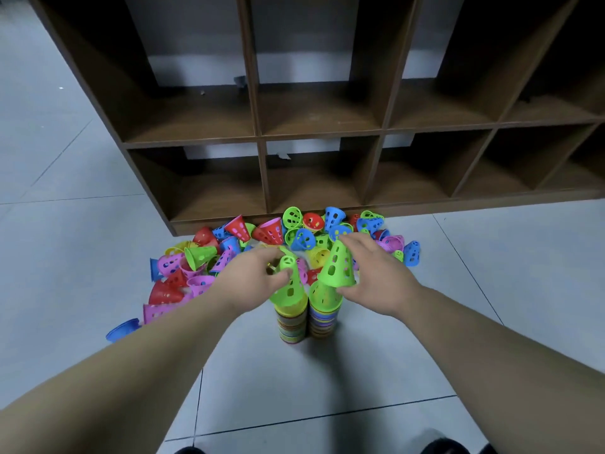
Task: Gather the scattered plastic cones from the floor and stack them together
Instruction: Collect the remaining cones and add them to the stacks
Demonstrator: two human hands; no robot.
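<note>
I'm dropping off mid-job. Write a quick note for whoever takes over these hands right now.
Left hand: fingers pinch the tip of the green left cone, which is on top of the left stack.
Right hand: grips the green right cone, tilted just above the right stack, not yet seated.
Done: two stacks stand side by side.
Left: many loose cones in the pile by the shelf.

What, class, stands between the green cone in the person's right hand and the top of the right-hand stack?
Nothing visible. The right hand holds the tilted green cone over the right stack, whose top is bare. The left hand grips the top cone of the left stack alongside, clear of that path.
</note>
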